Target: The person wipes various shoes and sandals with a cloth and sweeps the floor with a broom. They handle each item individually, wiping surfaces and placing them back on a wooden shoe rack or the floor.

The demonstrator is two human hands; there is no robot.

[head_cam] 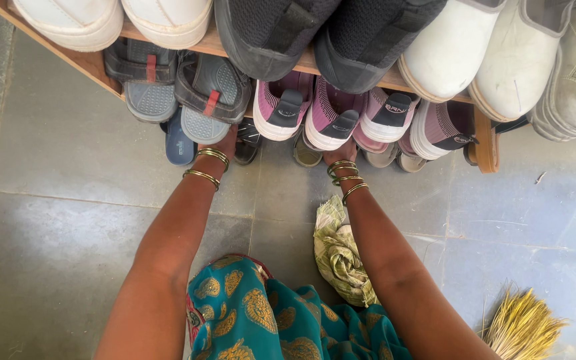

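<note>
- Left hand [225, 143] is reaching under the wooden shoe rack [485, 143], fingers hidden beneath the grey sandals [195, 93]; cannot tell if it is spread or gripping anything.
- A blue slipper [178, 143] is lying on the floor just left of that hand; a dark sandal [248, 141] is sitting just right of it, possibly touching.
- Gold bangles [208, 165] are ringing the left wrist.
- Right hand [338, 153] is also going under the rack, fingers tucked below the pink-and-white sneakers [308, 110]; its grip cannot be made out either.
- An olive shoe toe [305, 155] is poking out just left of the right hand.
- A crumpled green-and-white cloth [338, 257] is resting on the floor against the right forearm.
- More pink striped sneakers [421, 123] are filling the lower shelf to the right; the rack's end post is closing that side.
- Upper shelf is overhanging the hands: white shoes [481, 53] and black mesh shoes [315, 33], heels out.
- Grey stone tile floor [55, 200] is lying open on the left and on the right past the post.
- A straw broom head [521, 327] is lying at bottom right, well apart from both hands.
- Teal patterned fabric [268, 320] is covering the lap between the arms.
</note>
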